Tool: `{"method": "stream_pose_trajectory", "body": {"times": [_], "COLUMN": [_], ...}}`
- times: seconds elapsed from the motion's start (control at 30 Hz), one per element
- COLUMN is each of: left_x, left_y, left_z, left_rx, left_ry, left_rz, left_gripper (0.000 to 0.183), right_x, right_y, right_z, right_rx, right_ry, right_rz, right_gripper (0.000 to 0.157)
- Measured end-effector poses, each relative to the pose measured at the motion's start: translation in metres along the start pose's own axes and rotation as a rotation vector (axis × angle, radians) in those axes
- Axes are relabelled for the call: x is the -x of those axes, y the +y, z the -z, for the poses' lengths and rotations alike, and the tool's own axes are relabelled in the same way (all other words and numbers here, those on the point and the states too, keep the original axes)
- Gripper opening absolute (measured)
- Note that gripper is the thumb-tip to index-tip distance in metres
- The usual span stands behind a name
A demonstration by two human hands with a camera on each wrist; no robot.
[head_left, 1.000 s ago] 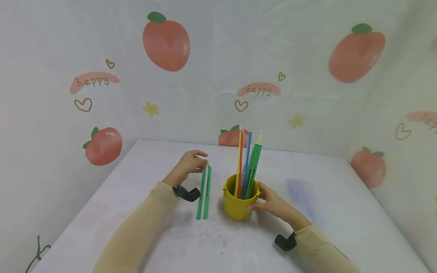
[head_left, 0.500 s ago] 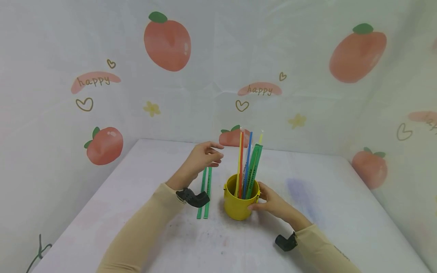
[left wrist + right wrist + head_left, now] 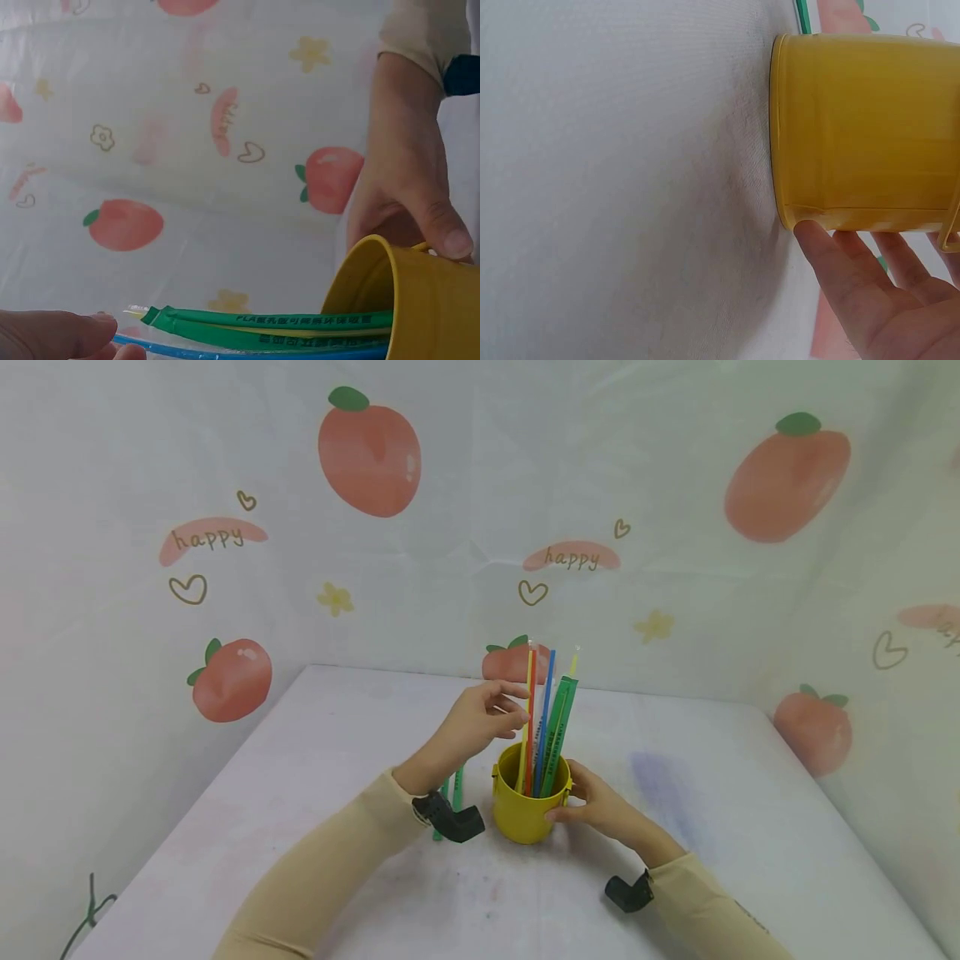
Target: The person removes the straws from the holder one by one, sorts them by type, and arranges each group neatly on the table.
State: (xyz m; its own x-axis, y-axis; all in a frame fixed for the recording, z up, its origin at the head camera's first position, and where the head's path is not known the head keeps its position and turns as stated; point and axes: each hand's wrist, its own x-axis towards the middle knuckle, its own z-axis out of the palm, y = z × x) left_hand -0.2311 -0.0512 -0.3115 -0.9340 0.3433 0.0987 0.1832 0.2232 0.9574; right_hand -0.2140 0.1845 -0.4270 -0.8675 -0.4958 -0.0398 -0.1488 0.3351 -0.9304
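Note:
A small yellow bucket (image 3: pixel 522 820) stands upright on the table, holding several drinking straws: a yellow straw (image 3: pixel 525 727), a red straw (image 3: pixel 532 693), a blue straw (image 3: pixel 547 693) and green-wrapped straws (image 3: pixel 558 735). My left hand (image 3: pixel 480 722) is raised at the straws' upper left, loosely bent fingertips overlapping the yellow straw in the head view. In the left wrist view, its thumb and finger lie by the blue straw's end. My right hand (image 3: pixel 600 806) holds the bucket's right side, thumb in front and fingers behind; the right wrist view shows the thumb low on the wall.
Two more green-wrapped straws (image 3: pixel 458 789) lie on the white table (image 3: pixel 360 710) left of the bucket, partly hidden by my left forearm. Behind the table hangs a white cloth (image 3: pixel 465 468) printed with fruit. Each wrist carries a black camera (image 3: pixel 628 893).
My left hand has moved right, from above the green-wrapped straws on the table to the straws in the bucket. The right hand and bucket have stayed in place.

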Motion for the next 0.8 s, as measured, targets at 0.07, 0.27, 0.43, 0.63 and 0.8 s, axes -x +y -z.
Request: {"method": "stream_pose_trajectory", "body": {"times": [0.07, 0.27, 0.43, 0.63, 0.8], "left_x": [0.0, -0.001, -0.002, -0.005, -0.008], "left_y": [-0.001, -0.005, -0.01, -0.013, -0.016], "left_z": [-0.004, -0.014, -0.021, -0.028, -0.033], "left_rx": [-0.01, -0.029, -0.07, -0.091, -0.109], "left_ry": [-0.012, -0.064, -0.099, -0.113, -0.122], "left_rz": [0.006, -0.01, -0.009, 0.05, 0.1], "left_gripper": [0.031, 0.033, 0.033, 0.032, 0.03], "right_x": [0.0, 0.0, 0.0, 0.001, 0.001], "right_y": [0.0, 0.0, 0.0, -0.001, -0.002], "right_z": [0.0, 0.0, 0.001, 0.0, 0.0], "right_rx": [0.001, 0.002, 0.002, 0.004, 0.012], "right_ry": [-0.001, -0.006, -0.011, -0.014, -0.011], "right_rz": [0.0, 0.004, 0.01, 0.0, -0.006], "right_gripper": [0.078, 0.078, 0.077, 0.076, 0.076]}}
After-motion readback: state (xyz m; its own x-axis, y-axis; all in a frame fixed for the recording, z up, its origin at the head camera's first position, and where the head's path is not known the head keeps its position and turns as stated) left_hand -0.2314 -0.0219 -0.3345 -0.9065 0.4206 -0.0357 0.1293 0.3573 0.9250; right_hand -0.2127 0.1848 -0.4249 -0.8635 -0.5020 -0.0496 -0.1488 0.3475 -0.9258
